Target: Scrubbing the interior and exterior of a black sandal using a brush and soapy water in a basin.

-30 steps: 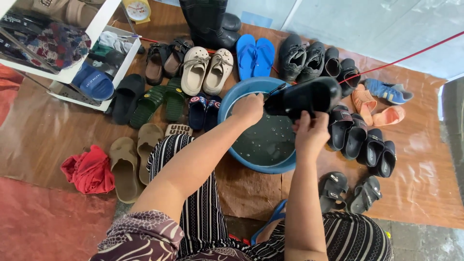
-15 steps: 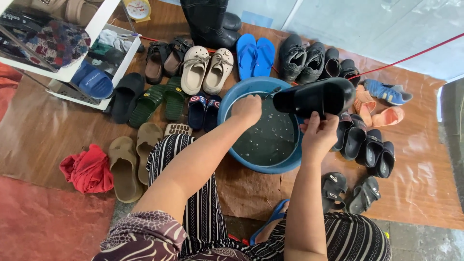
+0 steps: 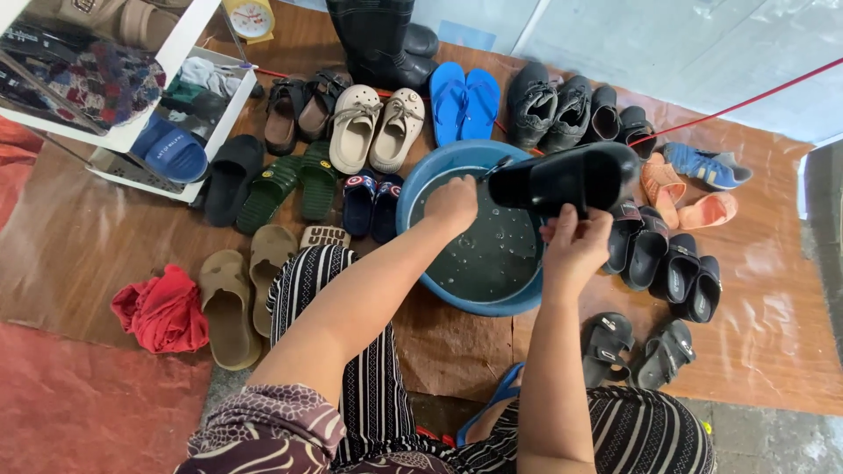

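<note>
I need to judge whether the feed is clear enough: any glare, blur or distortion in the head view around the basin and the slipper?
Head view: even daylight, soft shadows. The black slipper, held by the right hand, is sharp; the left hand too. The water in the blue basin shows small bright glints; the plastic sheet on the floor shines. Wide-angle bending shows at the edges.

A glossy black slipper (image 3: 566, 178) lies sideways, held above the blue water basin (image 3: 421, 189).
</note>
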